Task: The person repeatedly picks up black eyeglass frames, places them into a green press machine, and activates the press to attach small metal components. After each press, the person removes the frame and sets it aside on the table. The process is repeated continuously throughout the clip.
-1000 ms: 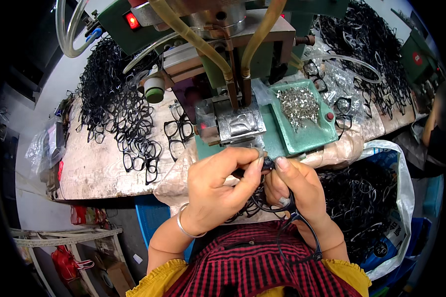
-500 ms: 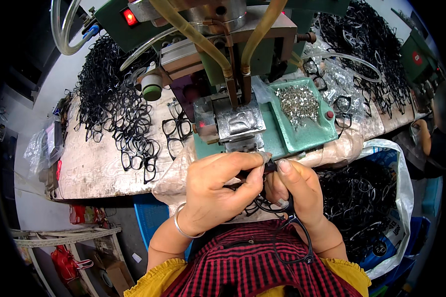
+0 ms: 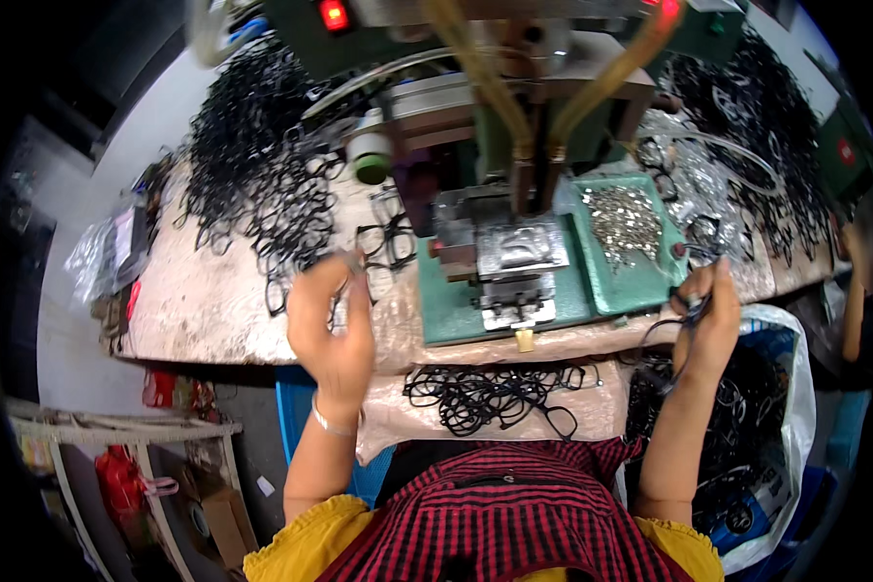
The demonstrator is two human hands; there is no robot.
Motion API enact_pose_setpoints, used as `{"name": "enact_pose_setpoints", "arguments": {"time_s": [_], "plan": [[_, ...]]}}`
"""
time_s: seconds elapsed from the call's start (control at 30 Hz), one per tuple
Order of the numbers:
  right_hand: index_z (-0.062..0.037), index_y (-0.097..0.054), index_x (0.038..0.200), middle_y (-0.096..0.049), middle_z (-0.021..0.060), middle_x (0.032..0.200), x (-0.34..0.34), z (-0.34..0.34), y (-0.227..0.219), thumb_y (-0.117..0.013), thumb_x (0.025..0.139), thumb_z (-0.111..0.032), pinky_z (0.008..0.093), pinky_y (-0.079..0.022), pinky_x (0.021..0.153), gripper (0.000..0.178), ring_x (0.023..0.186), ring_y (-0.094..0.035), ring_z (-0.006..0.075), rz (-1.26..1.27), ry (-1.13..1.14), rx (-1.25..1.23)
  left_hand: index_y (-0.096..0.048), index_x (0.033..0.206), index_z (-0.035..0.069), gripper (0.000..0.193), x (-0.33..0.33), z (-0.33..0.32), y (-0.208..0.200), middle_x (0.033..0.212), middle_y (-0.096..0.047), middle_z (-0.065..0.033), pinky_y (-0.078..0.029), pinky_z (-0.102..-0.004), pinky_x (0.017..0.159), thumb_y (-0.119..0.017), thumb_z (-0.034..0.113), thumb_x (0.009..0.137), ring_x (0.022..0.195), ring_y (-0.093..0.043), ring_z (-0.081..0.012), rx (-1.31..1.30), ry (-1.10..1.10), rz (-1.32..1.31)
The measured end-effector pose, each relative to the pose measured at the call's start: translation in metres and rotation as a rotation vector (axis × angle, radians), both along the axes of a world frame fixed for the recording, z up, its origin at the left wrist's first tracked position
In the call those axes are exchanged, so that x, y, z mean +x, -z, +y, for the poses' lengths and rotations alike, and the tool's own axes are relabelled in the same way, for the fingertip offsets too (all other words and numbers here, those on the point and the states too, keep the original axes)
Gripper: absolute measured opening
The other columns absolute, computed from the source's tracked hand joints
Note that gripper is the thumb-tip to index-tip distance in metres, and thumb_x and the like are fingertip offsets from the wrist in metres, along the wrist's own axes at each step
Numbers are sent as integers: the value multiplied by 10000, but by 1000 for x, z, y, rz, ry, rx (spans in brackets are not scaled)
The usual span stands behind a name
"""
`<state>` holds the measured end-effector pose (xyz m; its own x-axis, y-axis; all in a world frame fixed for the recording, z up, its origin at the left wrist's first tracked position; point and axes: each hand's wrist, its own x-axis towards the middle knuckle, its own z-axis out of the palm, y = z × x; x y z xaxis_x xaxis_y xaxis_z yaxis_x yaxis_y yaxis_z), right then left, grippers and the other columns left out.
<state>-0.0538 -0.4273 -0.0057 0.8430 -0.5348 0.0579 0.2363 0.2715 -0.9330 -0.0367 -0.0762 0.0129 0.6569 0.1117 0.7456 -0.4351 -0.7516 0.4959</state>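
Observation:
My right hand (image 3: 710, 325) is at the right corner of a green tray, its fingers closed round a black eyeglass frame (image 3: 662, 328) that hangs down to the left. Over the table's left part is my left hand (image 3: 330, 330), smeared by motion. It is near loose eyeglass frames (image 3: 386, 241); whether its fingertips grip one cannot be made out. Between the hands stands a green press machine with a metal jig (image 3: 522, 250) under two yellowish tubes. The green tray (image 3: 619, 296) holds small shiny metal pieces (image 3: 623, 225).
Several black frames (image 3: 495, 398) lie on a covered ledge before my apron. A large heap of frames (image 3: 247, 126) covers the back left. At the right stands a white sack (image 3: 795, 388) full of frames. A co-worker's arm (image 3: 854, 291) shows at the far right.
My hands were together in front of the jig over a black frame. They have parted: the left went left to the table, the right went right with a frame. The view has shifted.

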Motion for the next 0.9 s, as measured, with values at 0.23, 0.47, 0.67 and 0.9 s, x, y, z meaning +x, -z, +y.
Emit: {"name": "enact_pose_setpoints", "arguments": {"time_s": [0.23,0.47,0.67,0.9], "plan": [[-72,-601,825,-550,-6,764,34,-25,32,-578,1013,-295,239,-372,638,292,677,-482,87,53,174,-107,-699,887,54,165,57,72,46,989,-660,-86,-475,-388,830,-702,10,728,948,-581,-294,454,-6,254],[-62,-605,836,-523,-10,764,39,-42,54,-573,1015,-295,235,-382,625,296,677,-478,87,9,153,-90,-641,999,57,279,78,100,69,1153,-610,-123,-490,-392,888,-652,37,721,1055,-544,-324,640,304,400],[-70,-601,793,-520,-18,742,28,-32,47,-559,1020,-274,229,-350,649,308,685,-448,78,72,175,-41,-636,1007,81,272,95,100,79,1132,-616,-98,-484,-381,914,-649,44,738,1085,-549,-276,1073,281,469],[-76,-596,795,-546,-25,746,-2,-45,54,-575,1011,-260,219,-363,604,284,652,-462,66,35,155,-60,-619,1029,-8,175,59,95,15,1144,-680,-194,-508,-383,941,-567,-41,865,1043,-652,-347,126,68,121]]}}
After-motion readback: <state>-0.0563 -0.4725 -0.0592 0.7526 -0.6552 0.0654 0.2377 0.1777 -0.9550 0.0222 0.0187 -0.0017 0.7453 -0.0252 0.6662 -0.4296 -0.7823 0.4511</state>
